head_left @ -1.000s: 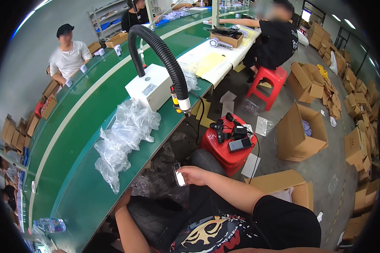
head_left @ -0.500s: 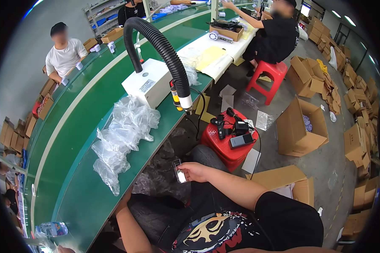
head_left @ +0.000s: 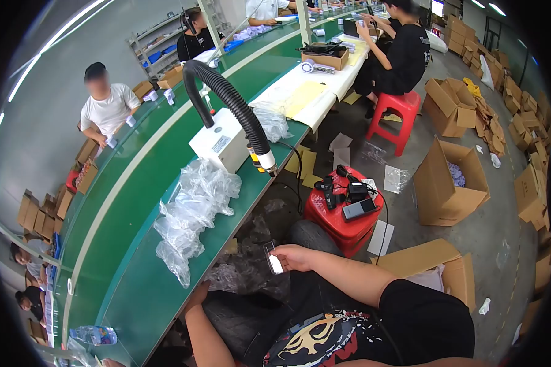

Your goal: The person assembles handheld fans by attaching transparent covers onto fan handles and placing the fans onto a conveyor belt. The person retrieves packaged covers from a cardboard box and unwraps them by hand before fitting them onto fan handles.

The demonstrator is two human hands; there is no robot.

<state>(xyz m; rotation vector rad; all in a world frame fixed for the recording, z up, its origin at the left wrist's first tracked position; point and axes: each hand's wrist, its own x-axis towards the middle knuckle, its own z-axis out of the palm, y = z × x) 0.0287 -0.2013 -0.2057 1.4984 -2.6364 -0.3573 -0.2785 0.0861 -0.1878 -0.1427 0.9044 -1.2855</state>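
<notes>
My right hand (head_left: 295,257) is closed around a small flat rectangular thing (head_left: 273,259) with clear edges and a bright white area. It is held above my lap, out from the table edge; its exact kind does not show. My left hand (head_left: 197,295) is by the edge of the green table (head_left: 125,306), its fingers mostly hidden. On the table beyond it lies a heap of clear plastic bags (head_left: 196,211). Behind the bags stands a white box-shaped machine (head_left: 219,142) with a black flexible hose (head_left: 251,110) arching toward me.
Chargers and a grey handheld device (head_left: 360,210) lie on a red stool (head_left: 333,223) at my right. Open cartons (head_left: 450,183) stand on the floor. A water bottle (head_left: 93,335) lies at the near left. Several people sit along the green conveyor (head_left: 113,220).
The whole view has shifted, so things appear further right and mostly lower. My right hand still holds the flat thing; my left hand stays by the table edge.
</notes>
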